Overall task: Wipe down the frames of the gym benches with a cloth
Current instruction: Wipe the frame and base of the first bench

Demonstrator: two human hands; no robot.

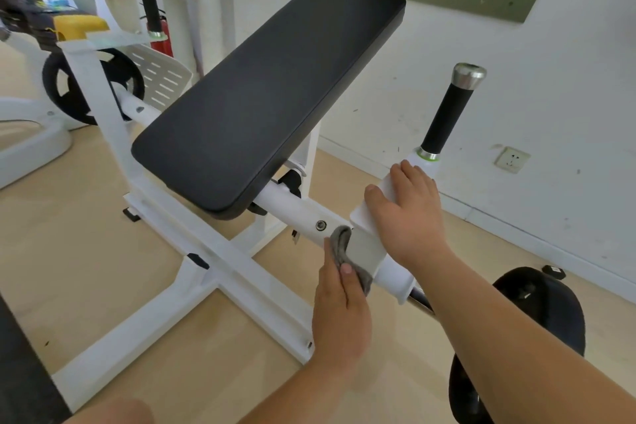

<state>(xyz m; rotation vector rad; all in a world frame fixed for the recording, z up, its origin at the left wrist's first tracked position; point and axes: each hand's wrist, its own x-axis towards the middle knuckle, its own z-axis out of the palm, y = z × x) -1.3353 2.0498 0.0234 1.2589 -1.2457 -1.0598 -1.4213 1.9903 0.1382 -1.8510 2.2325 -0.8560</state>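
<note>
The left hand point(340, 313) reaches up from below, thumb pinning a grey cloth point(340, 244) against the white frame point(296, 208) just beside the bracket point(366, 248); its fingers are hidden behind the cloth. The right hand point(409, 213) lies flat on the bracket (fingers relaxed, holding nothing), fingertips out of sight.

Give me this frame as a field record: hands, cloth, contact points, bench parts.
left hand: grips the grey cloth, thumb on top
cloth contact: pressed against the white frame tube, beside the bracket
right hand: fingers flat, resting on top of the bracket
handle: black grip with metal cap, rising beyond the right hand, untouched
pad: black, inclined, no hand on it
wipe state: in contact with the frame; cannot tell what is already cleaned
</note>
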